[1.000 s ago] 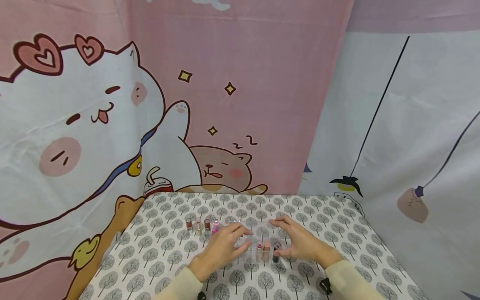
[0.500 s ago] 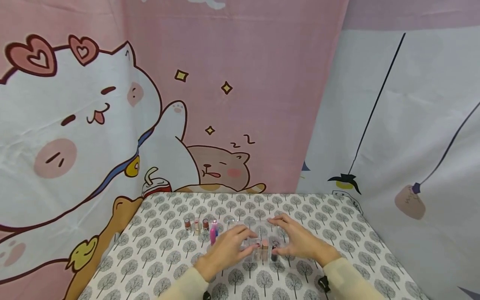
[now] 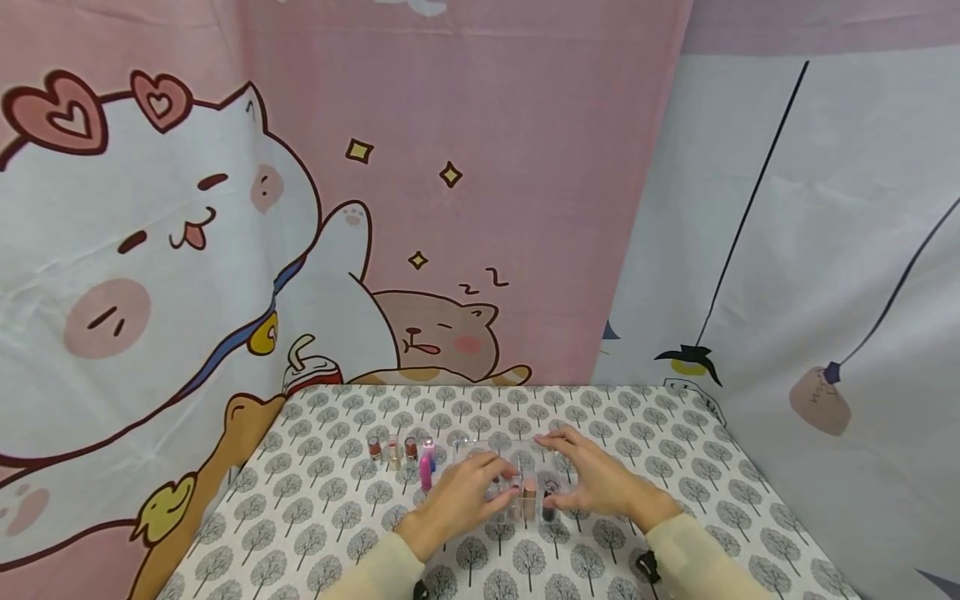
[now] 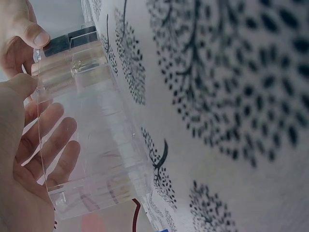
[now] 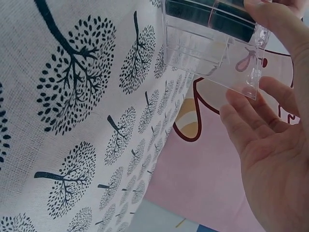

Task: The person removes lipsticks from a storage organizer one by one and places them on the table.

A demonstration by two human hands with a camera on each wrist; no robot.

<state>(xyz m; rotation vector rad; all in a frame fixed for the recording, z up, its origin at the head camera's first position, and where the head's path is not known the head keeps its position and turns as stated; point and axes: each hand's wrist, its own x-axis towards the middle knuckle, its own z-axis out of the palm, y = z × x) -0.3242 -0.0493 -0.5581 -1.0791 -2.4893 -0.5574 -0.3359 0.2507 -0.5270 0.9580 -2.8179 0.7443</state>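
Note:
A clear plastic lipstick organizer point(image 4: 99, 128) stands on the patterned cloth, also visible in the right wrist view. My left hand point(image 3: 467, 493) reaches over it from the left, thumb and index finger bent about the top of a clear-bodied lipstick point(image 3: 514, 510) in a front slot; the fingertips partly hide it. Beside that one are a rose-gold lipstick point(image 3: 529, 502) and a black lipstick point(image 3: 549, 506). My right hand point(image 3: 600, 477) holds the organizer's right side, thumb at the near corner by the black lipstick and fingers at the far corner.
Left of the organizer several lipsticks stand on the cloth, among them a bright pink one point(image 3: 426, 472), a pink-and-blue one point(image 3: 430, 454) and a brown-capped one point(image 3: 375, 448). The table point(image 3: 315, 500) meets a cartoon-printed curtain point(image 3: 525, 250) at the back.
My left hand has moved right, from beside the clear-bodied lipstick to around its top, uncovering the bright pink lipstick. The right hand keeps its hold; the head view has shifted slightly.

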